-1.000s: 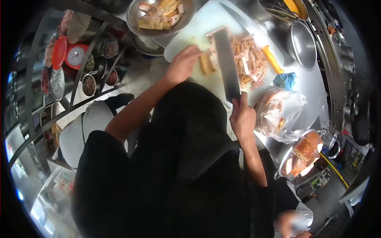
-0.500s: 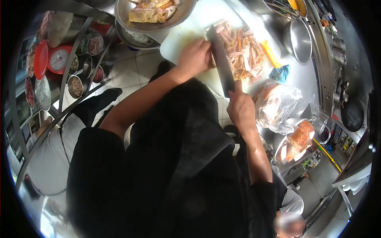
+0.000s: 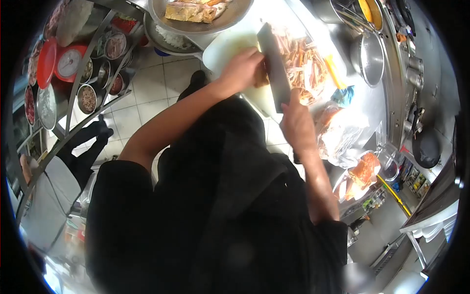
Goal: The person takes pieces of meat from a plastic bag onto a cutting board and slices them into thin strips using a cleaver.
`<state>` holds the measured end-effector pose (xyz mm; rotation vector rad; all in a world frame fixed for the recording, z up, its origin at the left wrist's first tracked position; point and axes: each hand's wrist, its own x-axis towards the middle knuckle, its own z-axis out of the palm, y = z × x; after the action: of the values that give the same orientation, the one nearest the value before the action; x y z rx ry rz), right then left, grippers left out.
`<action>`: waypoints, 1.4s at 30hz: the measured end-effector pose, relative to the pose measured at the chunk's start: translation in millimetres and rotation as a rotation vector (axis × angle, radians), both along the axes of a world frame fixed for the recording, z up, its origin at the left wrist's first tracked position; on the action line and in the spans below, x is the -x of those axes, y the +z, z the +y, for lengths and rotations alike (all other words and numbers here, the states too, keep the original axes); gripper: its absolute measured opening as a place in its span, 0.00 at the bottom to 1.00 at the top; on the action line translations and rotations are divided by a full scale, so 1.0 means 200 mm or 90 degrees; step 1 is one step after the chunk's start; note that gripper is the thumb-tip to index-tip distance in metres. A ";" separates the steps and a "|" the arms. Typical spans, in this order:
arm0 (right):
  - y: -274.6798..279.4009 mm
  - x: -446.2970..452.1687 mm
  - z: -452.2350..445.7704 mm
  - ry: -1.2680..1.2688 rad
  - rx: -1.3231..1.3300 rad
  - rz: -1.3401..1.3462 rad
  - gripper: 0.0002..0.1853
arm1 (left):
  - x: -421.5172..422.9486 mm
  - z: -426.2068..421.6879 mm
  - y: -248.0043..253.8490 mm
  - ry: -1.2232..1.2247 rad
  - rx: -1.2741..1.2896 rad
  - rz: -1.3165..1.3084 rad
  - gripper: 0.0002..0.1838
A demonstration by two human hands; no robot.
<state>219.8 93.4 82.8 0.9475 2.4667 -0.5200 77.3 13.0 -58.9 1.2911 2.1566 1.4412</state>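
Observation:
My right hand (image 3: 297,122) is wrapped round the handle of a cleaver (image 3: 274,68). The broad blade points away from me, between my two hands. Just left of it, my left hand (image 3: 243,70) has its fingers curled down on a brown piece of meat (image 3: 262,81), mostly hidden under the hand. A pile of meat cut into strips (image 3: 304,68) lies to the right of the blade. Beneath all this is a pale cutting board (image 3: 223,49).
A metal bowl (image 3: 196,30) with larger meat pieces stands at the top. To the right are a yellow-handled tool (image 3: 335,72), a blue cloth (image 3: 343,95), a plastic bag of meat (image 3: 340,130) and a roasted piece of meat (image 3: 364,169). A person (image 3: 49,191) is at the left.
The whole view has shifted slightly. Both hands and the cleaver stay in nearly the same place on the board. The person at the left has shifted, and the one at lower right is mostly hidden.

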 end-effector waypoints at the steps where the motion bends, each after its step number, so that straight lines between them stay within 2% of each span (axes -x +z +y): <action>1: -0.09 -0.02 -0.02 0.008 -0.019 0.029 0.23 | 0.01 0.01 -0.01 -0.014 -0.004 0.000 0.12; 3: -0.20 0.04 -0.03 0.014 -0.051 0.110 0.22 | 0.01 0.01 -0.02 -0.035 -0.007 0.000 0.12; 5: -0.23 0.15 0.03 0.007 -0.060 0.147 0.22 | 0.01 0.02 -0.04 -0.042 -0.059 0.023 0.17; 7: -0.19 0.24 0.10 -0.013 -0.005 0.175 0.13 | -0.01 0.01 -0.04 -0.042 -0.050 0.015 0.17; 8: -0.16 0.23 0.12 -0.013 -0.011 0.182 0.13 | 0.01 0.02 -0.03 -0.028 -0.045 0.013 0.16; 10: -0.07 0.14 0.09 0.048 0.006 0.129 0.27 | 0.01 0.01 -0.03 -0.013 -0.018 0.029 0.15; 11: -0.02 0.09 0.04 0.007 0.023 0.091 0.16 | 0.00 0.01 -0.03 -0.013 -0.030 0.036 0.13; 13: -0.03 0.04 -0.04 -0.015 0.005 0.058 0.16 | 0.01 0.01 -0.04 -0.010 -0.042 0.039 0.10; 15: -0.14 0.03 -0.06 -0.042 -0.009 0.053 0.15 | 0.01 0.01 -0.05 -0.030 -0.049 0.024 0.14; 16: -0.18 0.08 -0.05 -0.046 -0.010 0.057 0.15 | 0.01 0.01 -0.04 -0.034 -0.050 0.028 0.14; 18: -0.22 0.19 -0.02 -0.030 -0.038 0.142 0.21 | 0.01 0.01 -0.02 -0.028 -0.061 0.029 0.14; 21: -0.18 0.27 0.07 -0.004 -0.032 0.140 0.18 | 0.03 -0.01 0.03 -0.056 -0.067 -0.048 0.11; 24: -0.03 0.13 0.02 0.010 0.004 0.067 0.18 | 0.05 -0.04 -0.01 -0.063 -0.092 0.011 0.12; 26: -0.05 0.08 -0.05 -0.032 0.007 0.030 0.15 | 0.05 -0.04 -0.02 -0.080 -0.065 0.025 0.14; 30: -0.24 0.17 -0.07 -0.091 -0.016 0.146 0.16 | 0.04 -0.04 -0.01 -0.076 -0.076 0.046 0.15; 32: -0.26 0.26 -0.01 -0.037 -0.028 0.234 0.18 | 0.05 -0.04 0.00 -0.078 -0.096 0.033 0.16; 33: -0.25 0.29 0.02 -0.038 -0.025 0.176 0.19 | 0.05 -0.04 0.00 -0.078 -0.097 0.035 0.16; 36: -0.05 0.20 0.01 -0.007 0.009 0.161 0.18 | 0.04 -0.05 -0.02 -0.051 -0.085 0.032 0.15; 38: -0.11 0.11 -0.03 0.005 0.027 0.146 0.20 | 0.05 -0.05 -0.03 -0.062 -0.068 0.051 0.16; 40: -0.18 0.09 -0.11 -0.082 -0.017 0.094 0.21 | 0.03 -0.06 -0.04 -0.057 -0.060 0.055 0.17; 42: -0.25 0.17 -0.07 -0.098 -0.043 0.158 0.19 | 0.04 -0.04 -0.04 -0.060 -0.084 0.038 0.17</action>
<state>186.6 80.2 32.5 1.1701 2.6577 -0.6432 69.4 4.6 -66.1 1.4771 2.0372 1.5476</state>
